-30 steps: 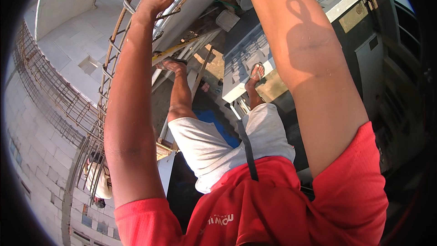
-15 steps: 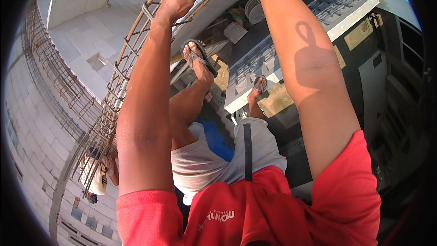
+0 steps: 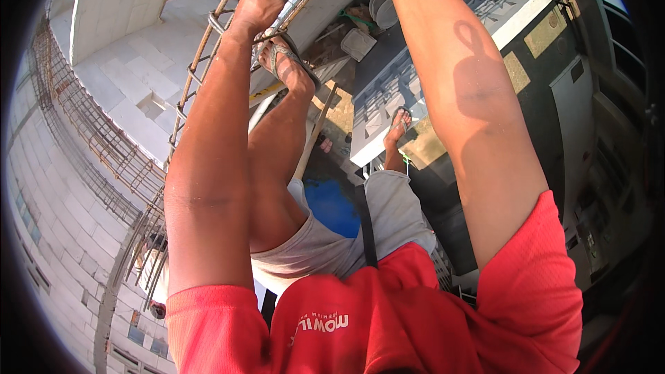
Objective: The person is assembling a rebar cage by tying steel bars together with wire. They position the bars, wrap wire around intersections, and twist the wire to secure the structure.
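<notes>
Since the earlier frames, the left foot (image 3: pixel 285 62) in its sandal has risen from below the rebar cage (image 3: pixel 208 76) to rest against it just under the left hand (image 3: pixel 255 5), with the knee bent high; the left hand itself keeps the same grip. Nearest the camera, a red shirt (image 3: pixel 388 318) and pale shorts (image 3: pixel 325 242) fill the lower view. Beyond these, the left hand is wrapped fully closed around one rusty bar of the rebar cage, the fingers curled over it and the thumb beneath. The right forearm (image 3: pixel 471 97) runs up past the top edge of the picture, so the right hand is out of sight and its grip cannot be told. The cage should handle as stiff, heavy steel with a rough, ribbed surface that resists slipping; the tie loops are thinner and likelier to bend, so the long bars near a crossing appear the sounder hold. Right of the cage, the right foot (image 3: pixel 396 131) stands on a block wall top (image 3: pixel 374 104). Farther off, below the cage, lie pale block walls (image 3: pixel 62 221) and a grey bucket (image 3: pixel 358 43).
</notes>
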Demonstrator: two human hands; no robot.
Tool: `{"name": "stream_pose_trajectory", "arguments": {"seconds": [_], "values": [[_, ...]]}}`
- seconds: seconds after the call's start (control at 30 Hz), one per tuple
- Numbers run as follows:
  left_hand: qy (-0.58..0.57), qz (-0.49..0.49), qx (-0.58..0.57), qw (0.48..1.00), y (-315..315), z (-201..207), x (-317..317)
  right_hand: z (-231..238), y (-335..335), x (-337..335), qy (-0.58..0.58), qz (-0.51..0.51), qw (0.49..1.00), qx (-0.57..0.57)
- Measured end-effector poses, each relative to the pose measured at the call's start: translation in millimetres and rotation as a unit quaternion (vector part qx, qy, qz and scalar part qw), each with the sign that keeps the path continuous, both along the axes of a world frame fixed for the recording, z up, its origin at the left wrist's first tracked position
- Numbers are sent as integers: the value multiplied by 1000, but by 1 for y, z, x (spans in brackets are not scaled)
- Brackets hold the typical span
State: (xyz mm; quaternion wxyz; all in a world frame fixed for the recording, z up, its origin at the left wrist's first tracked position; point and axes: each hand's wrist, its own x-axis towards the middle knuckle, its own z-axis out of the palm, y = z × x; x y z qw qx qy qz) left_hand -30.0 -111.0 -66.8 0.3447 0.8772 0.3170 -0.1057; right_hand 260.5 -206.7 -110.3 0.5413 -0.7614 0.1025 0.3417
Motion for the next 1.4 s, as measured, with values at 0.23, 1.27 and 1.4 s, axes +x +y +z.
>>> {"name": "stream_pose_trajectory", "arguments": {"seconds": [0.23,1.27,1.4], "values": [[-25,-13,-33,999,3,-9,1,-8,-2,-2,26,-44,992,116],[-144,290,-634,703,18,6,18,-108,-34,-163,281,-149,924,210],[-114,298,-596,737,16,6,18,-110,-40,-158,331,-126,911,212]]}}
